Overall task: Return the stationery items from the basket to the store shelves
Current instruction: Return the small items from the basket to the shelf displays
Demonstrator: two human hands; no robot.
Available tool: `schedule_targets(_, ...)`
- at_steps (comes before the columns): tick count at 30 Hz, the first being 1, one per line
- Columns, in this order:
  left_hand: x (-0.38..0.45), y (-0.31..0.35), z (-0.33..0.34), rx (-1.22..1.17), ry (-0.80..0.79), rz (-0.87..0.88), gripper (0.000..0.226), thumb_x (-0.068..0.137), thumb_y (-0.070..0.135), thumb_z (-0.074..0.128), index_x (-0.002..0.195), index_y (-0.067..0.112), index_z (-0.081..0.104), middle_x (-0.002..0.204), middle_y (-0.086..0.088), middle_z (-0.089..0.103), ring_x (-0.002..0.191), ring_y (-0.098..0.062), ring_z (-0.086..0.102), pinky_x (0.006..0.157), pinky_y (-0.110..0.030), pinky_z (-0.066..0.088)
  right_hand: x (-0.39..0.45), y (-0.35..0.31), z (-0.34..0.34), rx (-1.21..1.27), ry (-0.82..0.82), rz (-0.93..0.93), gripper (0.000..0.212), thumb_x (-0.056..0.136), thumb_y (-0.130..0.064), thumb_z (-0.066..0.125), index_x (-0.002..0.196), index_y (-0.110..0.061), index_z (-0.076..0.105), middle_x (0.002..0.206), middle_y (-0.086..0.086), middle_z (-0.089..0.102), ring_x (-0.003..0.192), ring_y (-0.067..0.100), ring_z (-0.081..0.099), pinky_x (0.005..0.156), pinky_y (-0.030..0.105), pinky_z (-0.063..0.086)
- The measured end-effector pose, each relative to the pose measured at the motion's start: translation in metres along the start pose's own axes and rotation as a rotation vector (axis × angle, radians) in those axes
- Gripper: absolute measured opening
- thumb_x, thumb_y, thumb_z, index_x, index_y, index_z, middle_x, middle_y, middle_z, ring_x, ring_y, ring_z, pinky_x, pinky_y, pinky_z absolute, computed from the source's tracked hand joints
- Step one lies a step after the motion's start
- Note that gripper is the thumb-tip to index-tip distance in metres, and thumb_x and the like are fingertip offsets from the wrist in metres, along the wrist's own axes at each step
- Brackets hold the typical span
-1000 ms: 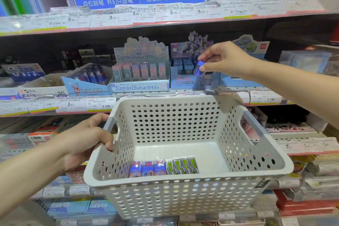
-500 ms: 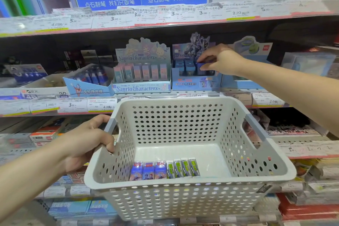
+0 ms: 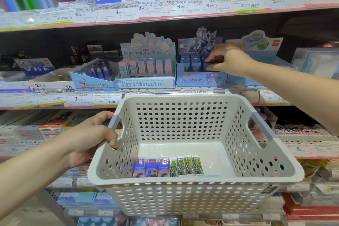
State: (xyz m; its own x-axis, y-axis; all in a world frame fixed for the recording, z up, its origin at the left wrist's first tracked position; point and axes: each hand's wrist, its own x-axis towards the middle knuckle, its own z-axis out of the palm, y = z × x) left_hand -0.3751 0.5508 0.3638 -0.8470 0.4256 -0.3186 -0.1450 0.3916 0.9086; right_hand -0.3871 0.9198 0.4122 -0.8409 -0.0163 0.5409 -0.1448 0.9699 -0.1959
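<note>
Since a second ago the right hand (image 3: 229, 58) has carried its small blue item from mid-air into the display box (image 3: 200, 77). Nearest, the left hand (image 3: 91, 139) is wrapped around the handle of the basket (image 3: 192, 181). Seven erasers (image 3: 167, 167) remain below and nearer than the right fingers, long axes pointing away from the viewer. Farther off, those fingers (image 3: 211, 59) are pinched on the blue item (image 3: 208, 65), which sits in the box's rightmost slot; the free right hand must come back down.

erasers (image 3: 167, 167) in basket (image 3: 183, 200), shelf (image 3: 165, 91) behind
</note>
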Motion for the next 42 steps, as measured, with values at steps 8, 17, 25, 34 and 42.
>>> schedule_targets(8, -0.004, -0.005, 0.003, -0.008, 0.035, -0.009, 0.060, 0.041, -0.008, 0.052, 0.097, 0.012, 0.055, 0.061, -0.016, 0.056, 0.042, -0.023, 0.058, 0.040, -0.030, 0.047, -0.002, -0.004, -0.003, -0.115, -0.027, -0.053, 0.023, 0.088, -0.021, 0.057, 0.098, -0.009, 0.074, 0.102, 0.009, 0.066, 0.093, 0.026, 0.059, 0.084, 0.039, 0.049)
schedule_targets(17, -0.015, -0.010, 0.009, -0.018, 0.053, -0.025, 0.059, 0.042, -0.008, 0.051, 0.096, 0.015, 0.053, 0.051, -0.014, 0.056, 0.041, -0.025, 0.056, 0.038, -0.029, 0.048, -0.016, -0.014, -0.008, -0.142, -0.037, -0.083, 0.033, 0.092, -0.015, 0.048, 0.121, -0.009, 0.063, 0.123, 0.011, 0.062, 0.110, 0.029, 0.055, 0.090, 0.030, 0.042)
schedule_targets(25, -0.023, -0.017, 0.015, -0.021, 0.128, -0.051, 0.057, 0.042, -0.007, 0.054, 0.093, 0.019, 0.055, 0.056, -0.017, 0.055, 0.046, -0.026, 0.053, 0.050, -0.031, 0.047, -0.019, -0.017, -0.011, -0.130, -0.063, -0.036, 0.033, 0.094, -0.013, 0.045, 0.122, -0.009, 0.061, 0.128, 0.011, 0.058, 0.114, 0.028, 0.052, 0.093, 0.030, 0.041)
schedule_targets(34, -0.033, -0.021, 0.020, -0.015, 0.168, -0.085, 0.048, 0.069, -0.021, 0.050, 0.099, 0.018, 0.053, 0.063, -0.019, 0.055, 0.050, -0.027, 0.055, 0.051, -0.031, 0.048, -0.022, -0.037, -0.010, -0.046, 0.121, -0.032, 0.033, 0.091, -0.012, 0.047, 0.122, -0.010, 0.059, 0.117, 0.012, 0.059, 0.104, 0.026, 0.054, 0.086, 0.030, 0.040)
schedule_targets(42, -0.033, -0.031, 0.010, -0.055, 0.190, -0.087, 0.053, 0.068, -0.021, 0.050, 0.102, 0.019, 0.055, 0.057, -0.017, 0.056, 0.050, -0.027, 0.054, 0.057, -0.032, 0.047, -0.073, -0.138, 0.007, 0.079, -0.375, -0.454, 0.018, 0.076, -0.014, 0.049, 0.072, -0.013, 0.066, 0.063, -0.006, 0.061, 0.058, 0.005, 0.055, 0.059, 0.020, 0.044)
